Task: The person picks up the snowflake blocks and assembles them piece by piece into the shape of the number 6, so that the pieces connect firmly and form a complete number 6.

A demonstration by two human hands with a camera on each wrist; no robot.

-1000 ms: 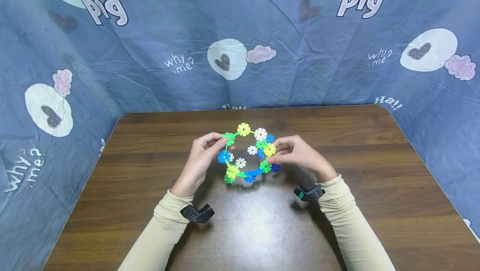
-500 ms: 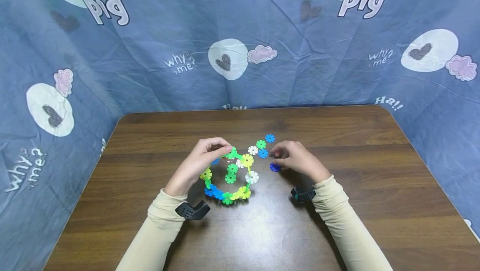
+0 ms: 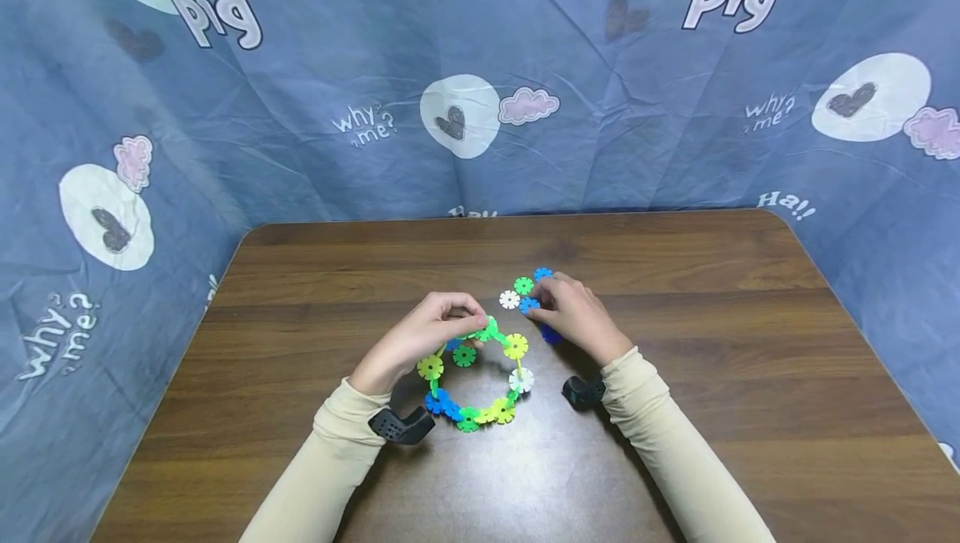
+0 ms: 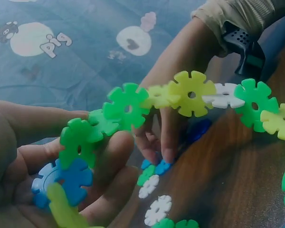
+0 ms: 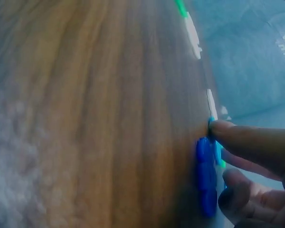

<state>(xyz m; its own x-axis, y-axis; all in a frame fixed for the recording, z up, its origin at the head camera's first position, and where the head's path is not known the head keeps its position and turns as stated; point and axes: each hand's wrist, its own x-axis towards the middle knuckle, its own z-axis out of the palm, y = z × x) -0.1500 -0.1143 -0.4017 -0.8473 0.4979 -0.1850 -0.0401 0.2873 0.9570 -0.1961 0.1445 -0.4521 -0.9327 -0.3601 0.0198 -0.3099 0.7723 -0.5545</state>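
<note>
My left hand (image 3: 427, 334) pinches the green part of a ring of interlocking snowflake discs (image 4: 192, 94) between thumb and fingers. Green, yellow, white and blue discs make up the ring, which hangs tilted toward me in the head view. My right hand (image 3: 577, 314) reaches down to the tabletop, its thumb and fingers around a blue snowflake disc (image 3: 529, 305). In the right wrist view the thumb touches that disc's edge. Beside it lies a dark blue disc (image 5: 206, 178), partly under the hand in the head view.
Loose on the brown wooden table (image 3: 675, 443) lie a white disc (image 3: 509, 299), a green disc (image 3: 523, 285) and another blue disc (image 3: 543, 274). A further green disc (image 3: 464, 356) shows through the ring. Behind the table hangs a blue printed cloth (image 3: 375, 168).
My right hand has let go of the ring and moved to the loose blue disc. The left hand has swung the ring down toward me, then slightly right.
</note>
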